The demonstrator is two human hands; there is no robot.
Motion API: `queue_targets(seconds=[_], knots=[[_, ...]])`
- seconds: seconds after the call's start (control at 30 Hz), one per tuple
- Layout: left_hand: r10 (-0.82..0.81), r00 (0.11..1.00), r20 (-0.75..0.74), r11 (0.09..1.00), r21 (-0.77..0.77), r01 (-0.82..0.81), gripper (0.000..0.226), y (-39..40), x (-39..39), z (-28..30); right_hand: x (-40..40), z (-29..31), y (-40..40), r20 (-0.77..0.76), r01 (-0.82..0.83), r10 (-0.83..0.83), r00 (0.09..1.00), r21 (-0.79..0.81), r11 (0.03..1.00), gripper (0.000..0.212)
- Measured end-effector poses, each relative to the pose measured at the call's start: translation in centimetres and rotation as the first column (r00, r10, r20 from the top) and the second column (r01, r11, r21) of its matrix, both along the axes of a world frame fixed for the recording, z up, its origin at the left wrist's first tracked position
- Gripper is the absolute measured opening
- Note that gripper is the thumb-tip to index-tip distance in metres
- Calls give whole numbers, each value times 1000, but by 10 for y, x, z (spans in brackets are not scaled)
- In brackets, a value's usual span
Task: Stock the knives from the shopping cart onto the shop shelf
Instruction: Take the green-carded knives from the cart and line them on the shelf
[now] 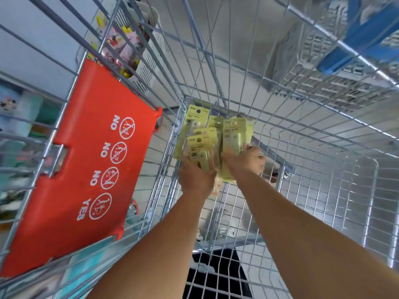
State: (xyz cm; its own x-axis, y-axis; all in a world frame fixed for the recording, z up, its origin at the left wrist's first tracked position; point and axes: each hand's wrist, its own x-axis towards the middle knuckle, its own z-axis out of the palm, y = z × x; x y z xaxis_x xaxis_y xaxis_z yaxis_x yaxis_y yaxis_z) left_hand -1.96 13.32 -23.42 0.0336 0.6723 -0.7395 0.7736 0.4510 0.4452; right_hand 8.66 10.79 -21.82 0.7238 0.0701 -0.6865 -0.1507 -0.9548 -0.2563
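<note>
Several yellow-green carded knife packs (195,124) lie in a loose pile at the far bottom corner of the wire shopping cart (319,190). Both my arms reach down into the cart. My left hand (195,178) grips the lower end of one pack (199,152) at the near side of the pile. My right hand (246,161) closes on the bottom of a taller pack (234,137) just to the right. My fingers hide the lower parts of both packs.
The red child-seat flap (90,165) with NO/YES symbols folds against the cart's left wall. A white basket of colourful items (129,48) stands outside beyond it. White baskets and a blue box (362,33) sit upper right. A black bin (216,275) shows under the cart.
</note>
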Motion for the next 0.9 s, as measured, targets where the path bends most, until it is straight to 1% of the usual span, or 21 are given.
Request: queue_targets(seconds=[0.1, 0.17, 0.23, 0.3, 0.33, 0.43, 0.57, 0.7, 0.8, 0.9], knots=[[4, 1000, 24, 1000, 31, -4, 81, -1, -3, -2, -3, 1, 1, 9, -32, 32, 999, -16, 999, 81], [13, 999, 35, 999, 35, -14, 72, 0, -6, -5, -6, 2, 3, 13, -31, 31, 999, -27, 999, 87], [17, 999, 32, 999, 30, -18, 62, 0, -8, -4, -8, 3, 6, 30, -61, 63, 998, -61, 996, 95], [16, 999, 49, 1000, 22, -17, 59, 1, -10, -4, -8, 4, 6, 30, -98, 99, 995, -50, 994, 99], [27, 997, 77, 1000, 11, -28, 59, 1, -11, -3, -8, 5, 6, 18, -103, 103, 995, -11, 995, 96], [61, 987, 147, 998, -26, -58, 63, 1, -12, 3, -9, 7, 0, -16, -77, 79, 997, 132, 988, 71], [137, 969, 208, 989, -76, -123, 71, 0, -10, 18, -13, 8, -10, 10, -118, 118, 993, 173, 978, 52], [250, 945, 212, 967, -111, -230, 69, -6, -3, 33, -16, 20, -22, -10, -117, 121, 993, 199, 973, 46], [243, 951, 191, 970, -42, -239, 55, -13, -3, 46, -14, 39, -32, -3, -150, 156, 988, 264, 953, 45], [237, 952, 194, 968, 43, -249, 50, -22, -6, 73, -11, 71, -41, 49, -230, 226, 973, 334, 914, 44]])
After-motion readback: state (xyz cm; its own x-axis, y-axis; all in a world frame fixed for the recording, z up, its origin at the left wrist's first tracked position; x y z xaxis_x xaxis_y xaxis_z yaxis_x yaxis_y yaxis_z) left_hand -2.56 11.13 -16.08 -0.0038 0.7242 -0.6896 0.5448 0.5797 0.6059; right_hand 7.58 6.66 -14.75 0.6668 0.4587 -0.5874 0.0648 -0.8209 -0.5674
